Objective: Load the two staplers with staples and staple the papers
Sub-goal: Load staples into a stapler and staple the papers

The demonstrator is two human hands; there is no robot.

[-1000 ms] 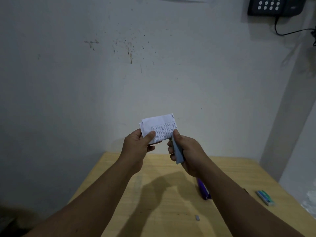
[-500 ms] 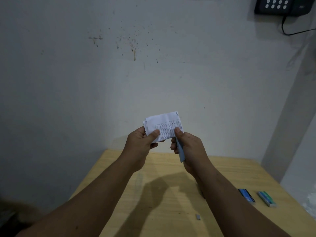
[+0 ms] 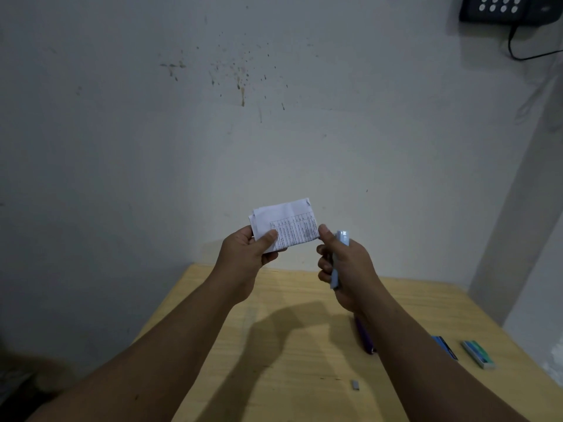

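Observation:
My left hand (image 3: 248, 254) pinches a small folded stack of printed white papers (image 3: 288, 226), held up in front of the wall above the table. To its right, my right hand (image 3: 344, 266) grips a light blue stapler (image 3: 337, 260), whose nose sits just off the papers' right edge, apart from them. A purple stapler (image 3: 365, 338) lies on the wooden table (image 3: 274, 360), partly hidden behind my right forearm. A short strip of staples (image 3: 355, 384) rests on the table near the front.
Two small staple boxes lie at the table's right side, a blue one (image 3: 445, 347) and a green one (image 3: 477, 354). A black keypad device (image 3: 502, 7) with a cable hangs on the wall at the top right. The wall stands close behind the table.
The stapler has come off the papers' right edge and moved right, its nose now turned upward. The papers stay in my left hand. The view has shifted slightly.

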